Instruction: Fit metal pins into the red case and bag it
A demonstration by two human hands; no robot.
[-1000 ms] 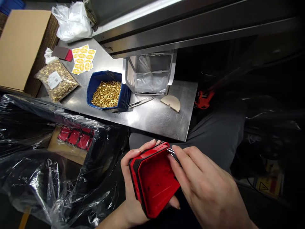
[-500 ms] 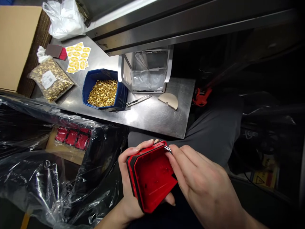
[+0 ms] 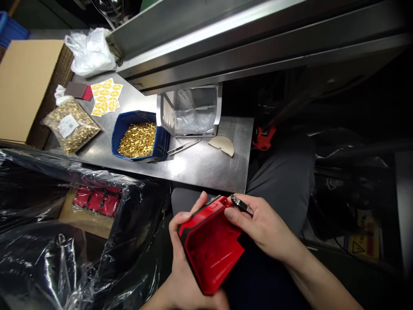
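My left hand (image 3: 183, 258) is closed around a red plastic housing with black edging (image 3: 213, 254), its hollow side facing up toward me. At the housing's upper right corner, beside a small opening, my right hand (image 3: 258, 224) is closed with thumb and fingertips against the rim. Small shiny metal nail clippers (image 3: 241, 204) lie in that hand's grip, their head pointing up and left, just clear of the corner. The fingers of my left hand beneath the housing are partly hidden.
A metal table (image 3: 206, 174) carries a blue bin of brass-coloured parts (image 3: 137, 140), a clear-fronted bin with plastic bags (image 3: 193, 116), tweezers (image 3: 183, 147) and a beige half-disc (image 3: 222, 145). Left of me stands a plastic-lined box (image 3: 129, 193) with wrapped red pieces (image 3: 97, 200).
My right hand has turned and drawn back, moving the clippers away from the rim. The housing has tilted and shifted slightly right. The camera view has shifted too.
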